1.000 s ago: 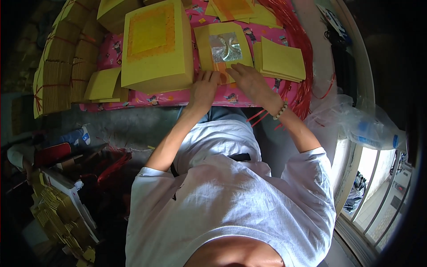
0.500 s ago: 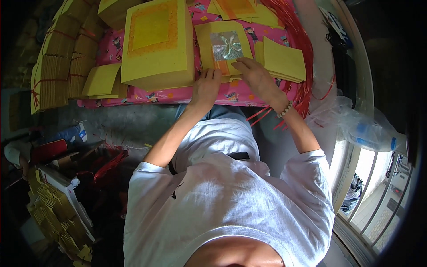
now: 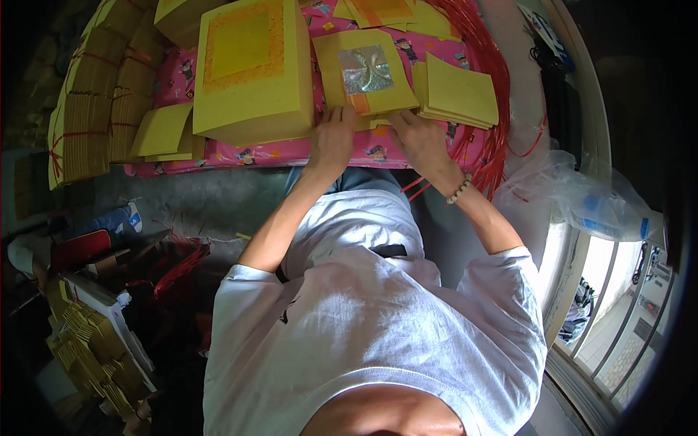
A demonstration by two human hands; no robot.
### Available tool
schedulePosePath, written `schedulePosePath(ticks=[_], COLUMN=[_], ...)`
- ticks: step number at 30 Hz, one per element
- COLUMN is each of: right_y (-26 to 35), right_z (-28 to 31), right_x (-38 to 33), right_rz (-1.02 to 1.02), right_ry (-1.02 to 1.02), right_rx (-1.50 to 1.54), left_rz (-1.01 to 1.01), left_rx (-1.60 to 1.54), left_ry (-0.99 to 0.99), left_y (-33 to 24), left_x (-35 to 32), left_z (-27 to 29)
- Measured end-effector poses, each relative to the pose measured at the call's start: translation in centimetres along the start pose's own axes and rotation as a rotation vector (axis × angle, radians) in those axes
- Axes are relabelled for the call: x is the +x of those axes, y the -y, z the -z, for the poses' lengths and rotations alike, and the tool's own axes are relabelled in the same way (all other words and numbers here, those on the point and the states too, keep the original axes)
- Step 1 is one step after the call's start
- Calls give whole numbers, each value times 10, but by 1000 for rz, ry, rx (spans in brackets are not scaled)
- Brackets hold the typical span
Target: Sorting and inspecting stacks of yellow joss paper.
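My left hand (image 3: 332, 139) and my right hand (image 3: 420, 142) rest side by side on the near edge of a yellow paper sheet (image 3: 362, 73) with a silver foil square in its middle. The sheet lies on a pink patterned cloth (image 3: 291, 151). Both hands press or pinch the sheet's lower edge, where an orange strip shows between them. My right wrist wears a bead bracelet (image 3: 459, 190). A thick block of yellow sheets with an orange centre (image 3: 251, 69) stands just left of my left hand. A small pile of folded yellow sheets (image 3: 458, 91) lies right of my right hand.
Bundled tan paper stacks tied with red string (image 3: 91, 109) line the far left. More folded yellow sheets (image 3: 163, 131) lie left of the block. Red strings (image 3: 494, 87) heap along the right edge. A clear plastic bag (image 3: 589, 203) sits at right, more bundles (image 3: 87, 349) at lower left.
My hands stay on the sheet's near edge; the fingers have shifted slightly closer together. The view has tilted a little.
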State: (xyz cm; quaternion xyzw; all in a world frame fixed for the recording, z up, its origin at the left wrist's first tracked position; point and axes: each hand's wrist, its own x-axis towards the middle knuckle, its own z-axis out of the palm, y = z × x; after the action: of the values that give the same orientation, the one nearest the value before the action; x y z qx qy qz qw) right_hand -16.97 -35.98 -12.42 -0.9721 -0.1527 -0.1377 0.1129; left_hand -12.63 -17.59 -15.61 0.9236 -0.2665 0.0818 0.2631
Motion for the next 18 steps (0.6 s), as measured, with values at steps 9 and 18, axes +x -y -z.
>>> schedulePosePath(ticks=[9, 18], right_y=[-12, -14], right_z=[-22, 0], right_x=[1, 7], right_rz=[166, 129], right_ry=[13, -132], right_rx=[-180, -106], left_rz=[-26, -55], left_rx=[10, 6], left_ry=[5, 32], left_y=[-2, -8], left_x=[0, 3], left_z=[3, 13])
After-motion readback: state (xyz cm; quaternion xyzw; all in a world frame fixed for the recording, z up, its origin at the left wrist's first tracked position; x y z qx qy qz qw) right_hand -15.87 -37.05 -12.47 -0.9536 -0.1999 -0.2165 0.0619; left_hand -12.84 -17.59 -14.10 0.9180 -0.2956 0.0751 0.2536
